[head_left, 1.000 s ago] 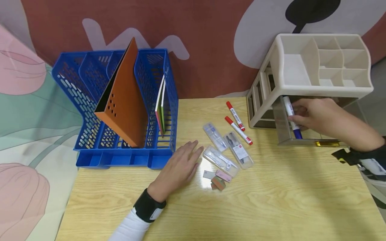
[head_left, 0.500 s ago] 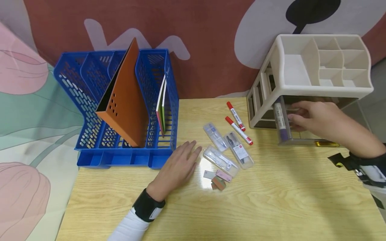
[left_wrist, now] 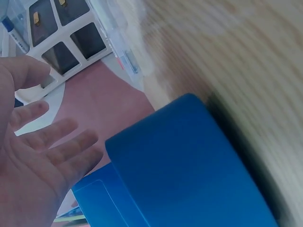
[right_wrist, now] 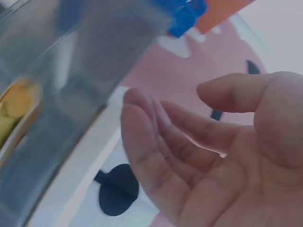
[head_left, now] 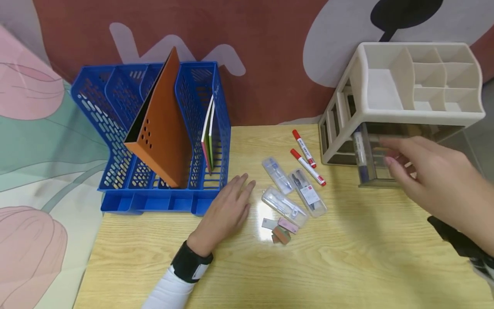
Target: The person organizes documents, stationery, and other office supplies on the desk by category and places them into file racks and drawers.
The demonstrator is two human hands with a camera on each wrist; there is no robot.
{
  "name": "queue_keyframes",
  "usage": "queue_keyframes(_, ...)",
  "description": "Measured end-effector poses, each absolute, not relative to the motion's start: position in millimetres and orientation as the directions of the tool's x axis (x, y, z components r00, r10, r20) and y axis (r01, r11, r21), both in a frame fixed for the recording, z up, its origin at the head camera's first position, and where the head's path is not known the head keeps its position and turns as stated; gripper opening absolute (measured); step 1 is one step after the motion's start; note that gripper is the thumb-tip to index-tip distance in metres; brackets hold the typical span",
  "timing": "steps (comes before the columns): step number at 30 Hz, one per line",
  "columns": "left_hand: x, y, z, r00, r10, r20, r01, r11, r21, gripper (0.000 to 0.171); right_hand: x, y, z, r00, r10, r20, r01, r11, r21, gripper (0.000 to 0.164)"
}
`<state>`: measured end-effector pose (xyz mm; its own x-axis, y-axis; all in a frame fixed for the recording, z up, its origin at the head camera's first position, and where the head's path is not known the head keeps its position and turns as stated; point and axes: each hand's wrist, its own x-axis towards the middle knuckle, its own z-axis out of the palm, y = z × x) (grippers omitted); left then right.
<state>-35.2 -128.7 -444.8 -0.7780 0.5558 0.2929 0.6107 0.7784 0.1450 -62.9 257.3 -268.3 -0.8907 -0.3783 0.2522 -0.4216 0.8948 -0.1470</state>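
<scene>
My right hand (head_left: 436,176) is over the pulled-out clear drawer (head_left: 380,174) of a cream desk organizer, thumb and fingers apart with nothing between them. Through the drawer's left wall shows a white marker (head_left: 359,152) with a dark blue end. In the right wrist view, the hand (right_wrist: 203,161) has bent fingers and an empty palm beside the grey drawer front (right_wrist: 90,71). My left hand (head_left: 224,210) rests on the table next to the blue file rack (head_left: 181,201), fingers spread. The left wrist view has that hand (left_wrist: 42,156) close to the rack's blue corner (left_wrist: 184,156).
Two red-capped markers (head_left: 308,167) lie between rack and organizer (head_left: 386,115). Nearer are several clear stationery cases (head_left: 285,206) and a small pile of erasers (head_left: 281,234). An orange folder (head_left: 164,137) and thin booklets (head_left: 208,135) stand in the rack.
The right hand has let go of the blue-ended marker, now at the drawer's left side, and drawn back toward the near right. The left hand has stayed in place.
</scene>
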Motion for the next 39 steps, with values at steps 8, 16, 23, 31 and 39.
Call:
queue_keyframes(8,-38,-124,-443,-0.787,0.540,0.298,0.599,0.784,0.162,0.061,-34,235,-269,-0.781,-0.475,0.405,-0.576,0.798,-0.176,0.045)
queue_keyframes(16,-40,-119,-442,-0.786,0.531,0.318,0.589,0.800,0.118,0.063,-11,215,-284,-0.748,-0.523,0.409,-0.647,0.713,-0.271,0.052)
queue_keyframes(23,-44,-116,-443,-0.789,0.527,0.316,0.578,0.811,0.092,0.065,-7,201,-306,-0.768,-0.554,0.322,-0.639,0.694,-0.330,0.034)
queue_keyframes(31,-49,-109,-445,-0.792,0.532,0.300,0.580,0.809,0.098,0.067,-8,189,-339,-0.789,-0.577,0.213,-0.610,0.691,-0.387,0.046)
queue_keyframes(39,-57,-98,-449,-0.790,0.531,0.307,0.586,0.801,0.122,0.068,-18,188,-372,-0.823,-0.554,0.121,-0.534,0.685,-0.496,0.056)
